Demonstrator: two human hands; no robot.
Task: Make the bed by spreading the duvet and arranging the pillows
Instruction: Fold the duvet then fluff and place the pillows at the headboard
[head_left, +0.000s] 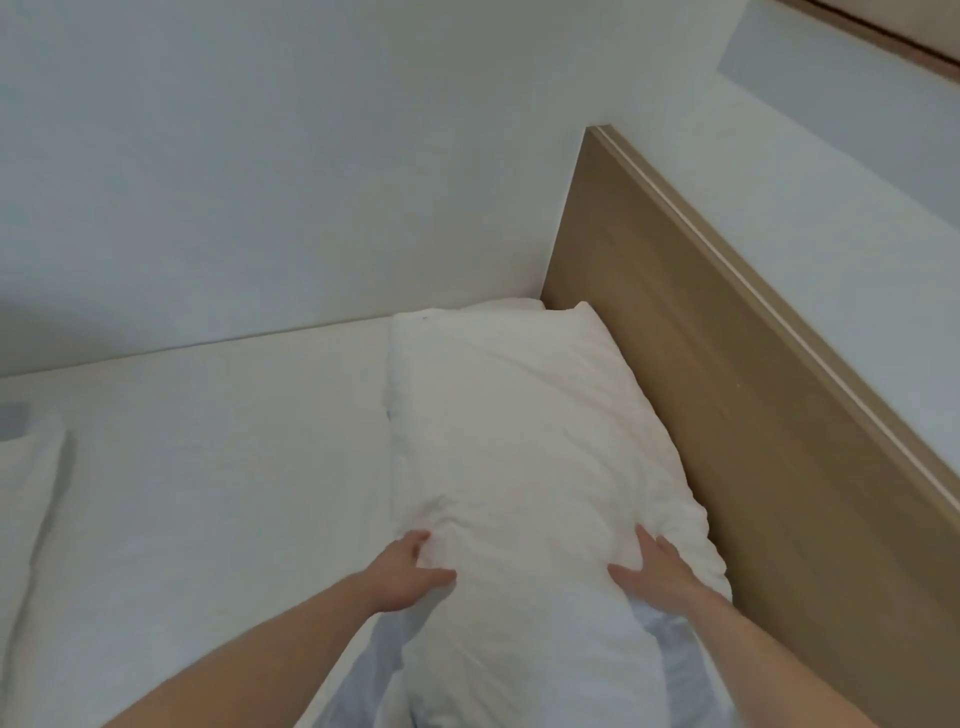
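**Both hands on the pillow by the headboard**

We see a white pillow (524, 441) lying lengthwise on the bed (218, 441), its right long edge running just beside the wooden headboard (727, 415). Its far end reaches into the corner where the headboard meets the pale wall (260, 156). The pillow's surface is creased, most of all near the hands.

Our left hand (410, 571) grips the near left side of the pillow. The thumb lies across the top of the fabric and the fingers curl around the edge, so the hand is clamped on the pillow. Our right hand (654, 571) rests on the near right side, fingers spread apart and pressed flat on the cloth with the thumb pointing inward. It presses rather than pinches; we cannot tell whether any fabric is caught under the palm. Both bare forearms come in from the bottom edge of the view, one on each side of the pillow's near end.

The near end of the pillow looks bluish white and runs out of view between the forearms. To the left of the pillow the white sheet lies flat and smooth as far as the wall. At the far left edge of the view sits a bunched roll of white bedding, the duvet (31, 493), well apart from the pillow, with a small grey patch at its top.
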